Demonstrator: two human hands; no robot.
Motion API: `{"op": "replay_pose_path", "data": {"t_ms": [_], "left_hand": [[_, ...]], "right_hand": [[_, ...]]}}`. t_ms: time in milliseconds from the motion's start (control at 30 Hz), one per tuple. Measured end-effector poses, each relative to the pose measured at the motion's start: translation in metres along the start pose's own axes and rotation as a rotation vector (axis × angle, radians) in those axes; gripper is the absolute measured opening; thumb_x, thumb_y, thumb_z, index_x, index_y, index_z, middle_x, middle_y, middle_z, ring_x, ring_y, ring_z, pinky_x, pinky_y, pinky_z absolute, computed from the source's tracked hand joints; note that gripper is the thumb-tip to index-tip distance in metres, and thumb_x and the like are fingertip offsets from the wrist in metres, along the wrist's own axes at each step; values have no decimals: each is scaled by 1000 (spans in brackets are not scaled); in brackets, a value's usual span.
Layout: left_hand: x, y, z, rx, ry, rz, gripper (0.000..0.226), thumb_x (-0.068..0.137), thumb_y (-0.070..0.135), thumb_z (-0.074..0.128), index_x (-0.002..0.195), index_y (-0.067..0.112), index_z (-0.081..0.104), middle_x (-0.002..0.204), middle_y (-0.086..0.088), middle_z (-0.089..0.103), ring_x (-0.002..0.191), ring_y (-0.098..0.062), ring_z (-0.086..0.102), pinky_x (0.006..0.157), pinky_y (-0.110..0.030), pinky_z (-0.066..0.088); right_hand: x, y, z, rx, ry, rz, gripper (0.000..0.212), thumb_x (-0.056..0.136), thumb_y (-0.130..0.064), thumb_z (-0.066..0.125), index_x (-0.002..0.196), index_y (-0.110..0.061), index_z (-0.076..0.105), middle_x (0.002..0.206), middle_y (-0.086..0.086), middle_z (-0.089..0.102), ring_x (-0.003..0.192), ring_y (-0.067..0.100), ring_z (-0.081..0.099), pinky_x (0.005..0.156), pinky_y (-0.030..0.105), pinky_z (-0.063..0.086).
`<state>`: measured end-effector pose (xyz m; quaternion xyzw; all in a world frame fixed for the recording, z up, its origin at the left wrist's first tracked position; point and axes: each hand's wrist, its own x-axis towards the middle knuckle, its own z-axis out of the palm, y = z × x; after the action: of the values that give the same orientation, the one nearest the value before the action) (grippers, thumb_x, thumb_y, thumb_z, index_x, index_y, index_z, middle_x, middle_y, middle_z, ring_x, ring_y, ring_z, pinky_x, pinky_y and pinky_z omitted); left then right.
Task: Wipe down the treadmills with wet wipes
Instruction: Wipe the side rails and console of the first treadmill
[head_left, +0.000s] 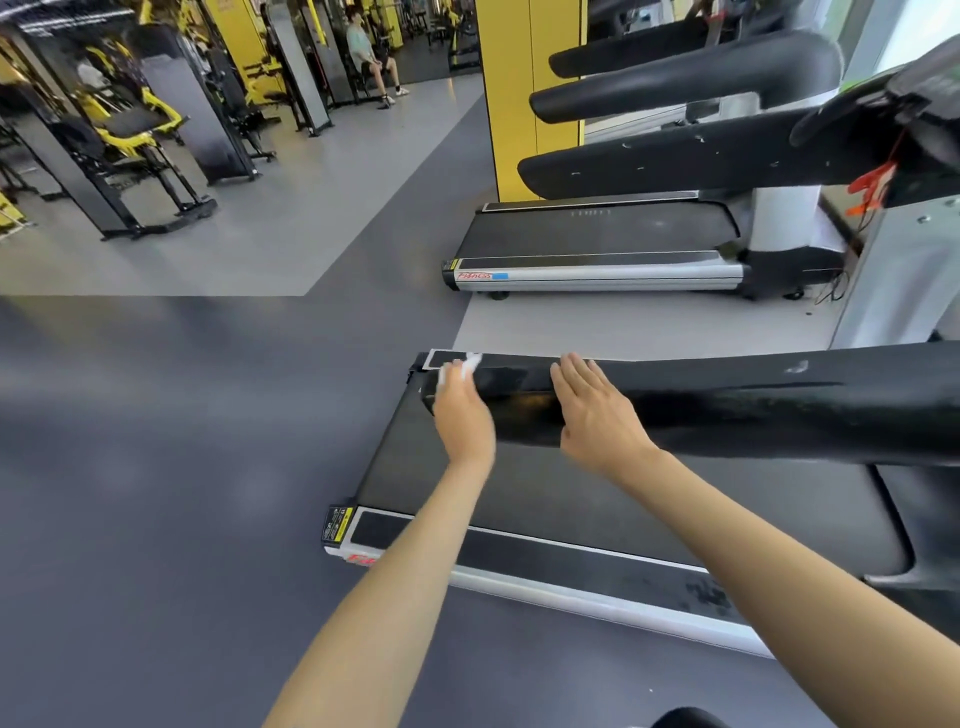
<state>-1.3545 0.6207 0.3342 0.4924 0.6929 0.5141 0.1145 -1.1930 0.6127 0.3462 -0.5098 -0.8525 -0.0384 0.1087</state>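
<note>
Floor: dark grey near and left, paler grey farther off.
Near treadmill: lies across the lower right, its silver side rail toward the viewer and its dark belt beyond that rail.
Handrail: a thick black padded arm of the near treadmill, reaching from the right edge leftward above the belt; both hands are on its left end.
Left hand: blurred, at the very tip of the handrail, fingers bunched round the wet wipe.
Wet wipe: white and crumpled, pressed against the handrail tip under the left fingers – only a little of it shows past them.
Right hand: just right of the left hand but apart from it, laid flat on top of the handrail with fingers straight and pointing away, gripping nothing.
Far treadmill: beyond a strip of pale floor, parallel to the near one, with black handrails of its own above its deck.
Yellow pillar: upright behind the far treadmill's left end.
Weight machines: black and yellow frames in the far left.
Seated person: far back, on a bench among the machines – small in view.
</note>
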Motion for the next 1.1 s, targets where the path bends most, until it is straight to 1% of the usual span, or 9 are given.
{"op": "replay_pose_path", "data": {"t_ms": [100, 267, 433, 500, 600, 733, 833, 967, 1100], "left_hand": [[-34, 30, 28, -81, -145, 69, 29, 103, 15, 38, 116, 10, 64, 118, -4, 64, 108, -11, 53, 89, -18, 37], [-19, 59, 0, -365, -183, -141, 31, 102, 14, 39, 71, 12, 45, 70, 4, 44, 65, -8, 41, 64, -24, 34], [34, 21, -32, -124, 31, -164, 30, 103, 13, 30, 100, -5, 54, 92, -14, 54, 86, -24, 48, 69, -29, 32], [30, 10, -19, -51, 15, -161, 30, 103, 11, 31, 103, -5, 56, 103, -20, 61, 98, -34, 54, 73, -32, 34], [-9, 20, 19, 21, -78, 53, 33, 101, 8, 36, 118, 8, 65, 116, -11, 64, 112, -26, 55, 89, -26, 38], [-51, 58, 42, -103, -222, 131, 30, 104, 17, 36, 110, 14, 65, 108, 7, 64, 99, -1, 53, 82, -5, 34], [-33, 67, 20, -318, -274, -75, 28, 102, 15, 37, 79, 10, 51, 76, 3, 49, 70, -7, 43, 66, -25, 34], [24, 36, -20, -200, 89, -210, 26, 102, 13, 34, 96, -2, 55, 94, -17, 56, 86, -27, 49, 68, -29, 31], [25, 15, -13, -23, 44, -148, 30, 102, 10, 33, 109, -3, 58, 107, -20, 62, 97, -33, 55, 75, -33, 35]], "right_hand": [[0, -1, -5, 26, -6, -2, 73, 91, -16, 49, 150, 4, 12, 159, 21, 11, 149, 30, 4, 119, 35, -3], [-7, 2, -3, 121, 113, 122, 62, 75, 0, 53, 135, 10, 43, 141, 25, 45, 137, 37, 35, 119, 42, 16], [-26, 17, -2, 85, 196, 260, 59, 77, 5, 58, 134, 11, 46, 141, 28, 45, 137, 39, 38, 118, 47, 19], [-29, 25, -2, 46, 216, 278, 61, 74, 7, 61, 133, 10, 48, 140, 27, 47, 136, 38, 40, 116, 49, 19], [-29, 29, 4, 25, 220, 237, 68, 60, 10, 70, 126, 13, 54, 130, 29, 55, 126, 41, 50, 109, 51, 30], [-26, 34, 9, 24, 274, 199, 67, 51, 14, 73, 117, 15, 59, 119, 31, 61, 114, 43, 59, 100, 55, 40], [-26, 37, 9, 12, 313, 177, 63, 53, 15, 69, 115, 15, 60, 118, 31, 62, 112, 44, 60, 98, 54, 43], [-24, 33, 10, 42, 326, 206, 59, 56, 13, 68, 115, 16, 60, 117, 31, 62, 112, 45, 60, 98, 55, 44], [-24, 37, 8, 52, 318, 183, 60, 55, 13, 69, 114, 15, 60, 118, 30, 62, 113, 44, 60, 98, 53, 45]]}}
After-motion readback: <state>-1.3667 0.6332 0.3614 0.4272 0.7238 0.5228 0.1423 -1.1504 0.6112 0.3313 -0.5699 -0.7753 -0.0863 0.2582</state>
